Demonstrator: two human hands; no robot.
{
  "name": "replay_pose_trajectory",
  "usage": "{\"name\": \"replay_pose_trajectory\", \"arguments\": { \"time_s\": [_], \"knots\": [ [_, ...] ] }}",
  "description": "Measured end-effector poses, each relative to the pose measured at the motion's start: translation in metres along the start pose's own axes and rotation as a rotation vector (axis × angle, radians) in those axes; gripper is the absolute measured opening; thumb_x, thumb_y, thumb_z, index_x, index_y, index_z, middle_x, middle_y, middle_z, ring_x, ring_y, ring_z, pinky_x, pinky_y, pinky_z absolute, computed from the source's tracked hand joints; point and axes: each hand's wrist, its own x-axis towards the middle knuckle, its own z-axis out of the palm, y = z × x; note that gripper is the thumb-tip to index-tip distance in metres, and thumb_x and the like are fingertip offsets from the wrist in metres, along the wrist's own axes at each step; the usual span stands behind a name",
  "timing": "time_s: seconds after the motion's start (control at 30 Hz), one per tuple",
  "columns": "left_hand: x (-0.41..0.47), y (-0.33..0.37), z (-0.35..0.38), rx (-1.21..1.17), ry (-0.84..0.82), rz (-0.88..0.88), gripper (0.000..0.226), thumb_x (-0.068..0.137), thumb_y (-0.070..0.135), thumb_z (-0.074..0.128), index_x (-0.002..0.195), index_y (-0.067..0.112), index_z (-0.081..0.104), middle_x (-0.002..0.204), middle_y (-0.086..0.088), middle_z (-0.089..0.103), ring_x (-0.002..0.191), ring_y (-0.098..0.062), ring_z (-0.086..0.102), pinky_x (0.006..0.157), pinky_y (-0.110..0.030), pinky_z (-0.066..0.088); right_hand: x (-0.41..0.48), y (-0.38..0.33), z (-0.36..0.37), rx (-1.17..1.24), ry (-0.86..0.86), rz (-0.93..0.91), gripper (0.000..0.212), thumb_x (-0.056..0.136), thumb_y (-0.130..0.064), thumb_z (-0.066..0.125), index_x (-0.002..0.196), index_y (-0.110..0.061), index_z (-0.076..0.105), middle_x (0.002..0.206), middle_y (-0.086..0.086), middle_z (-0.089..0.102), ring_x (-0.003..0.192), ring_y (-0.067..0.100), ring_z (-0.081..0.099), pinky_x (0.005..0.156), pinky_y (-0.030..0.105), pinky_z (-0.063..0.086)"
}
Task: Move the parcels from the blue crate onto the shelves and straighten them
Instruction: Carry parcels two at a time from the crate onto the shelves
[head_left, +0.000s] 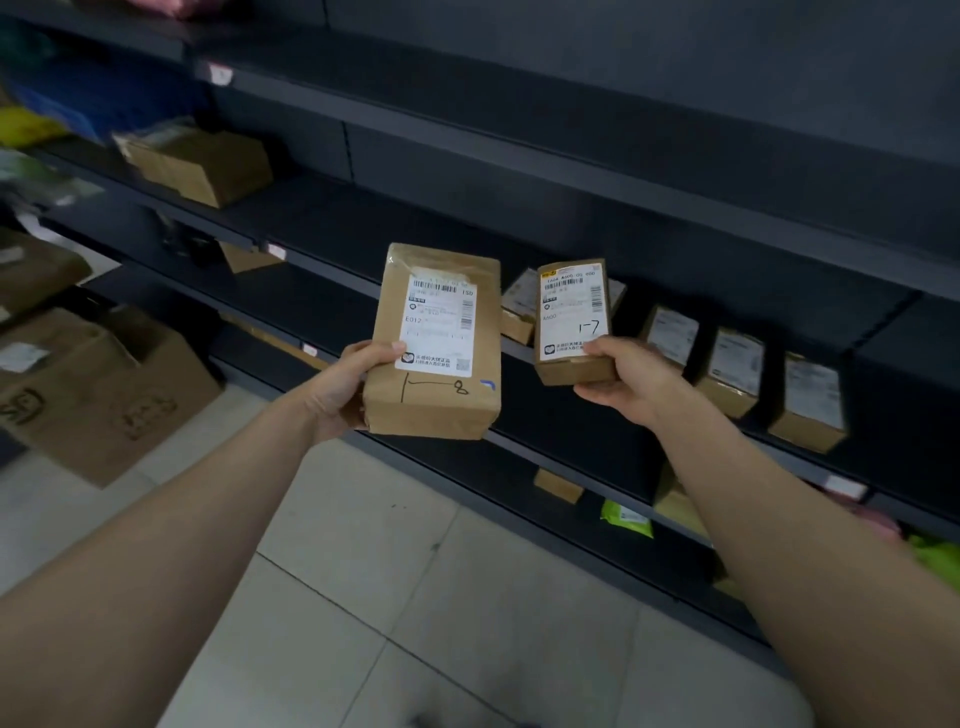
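Note:
My left hand grips a large brown parcel by its lower left edge; its white label faces me, with "1-8" handwritten below. My right hand holds a smaller brown parcel marked "1-7" from below. Both parcels are upright in the air in front of the dark shelves. On the shelf behind them another small parcel lies tilted, and three labelled parcels stand in a row to the right. The blue crate is not in view.
A brown box sits on a higher shelf at the left. Open cardboard boxes stand on the tiled floor at the left. Lower shelves hold a green bag and a small box.

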Motion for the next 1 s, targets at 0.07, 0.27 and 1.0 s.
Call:
{"name": "replay_pose_trajectory", "arguments": {
  "time_s": [0.07, 0.27, 1.0],
  "knots": [
    [0.014, 0.007, -0.016, -0.009, 0.006, -0.011, 0.1, 0.048, 0.055, 0.081, 0.135, 0.025, 0.043, 0.124, -0.01, 0.063, 0.111, -0.031, 0.061, 0.087, -0.049, 0.053, 0.019, -0.006, 0.022, -0.002, 0.001, 0.01, 0.023, 0.083, -0.008, 0.066, 0.103, -0.019, 0.06, 0.107, 0.006, 0.069, 0.1, 0.023, 0.065, 0.072, 0.042, 0.057],
    [0.057, 0.031, -0.055, -0.051, 0.067, -0.004, 0.101, 0.047, 0.055, 0.08, 0.136, 0.024, 0.043, 0.125, -0.009, 0.061, 0.109, -0.029, 0.062, 0.069, -0.039, 0.056, 0.086, -0.022, 0.083, 0.004, -0.051, 0.052, 0.024, 0.083, -0.011, 0.067, 0.106, -0.015, 0.062, 0.106, 0.009, 0.067, 0.099, 0.024, 0.063, 0.069, 0.039, 0.058],
    [0.211, 0.126, -0.215, 0.143, -0.207, -0.03, 0.067, 0.06, 0.053, 0.072, 0.12, 0.026, 0.059, 0.113, -0.006, 0.069, 0.097, -0.025, 0.064, 0.078, -0.041, 0.053, 0.221, -0.003, 0.237, 0.182, 0.254, 0.253, 0.038, 0.084, -0.021, 0.071, 0.119, -0.013, 0.059, 0.115, 0.011, 0.056, 0.105, 0.026, 0.058, 0.078, 0.036, 0.057]
  ]
}}
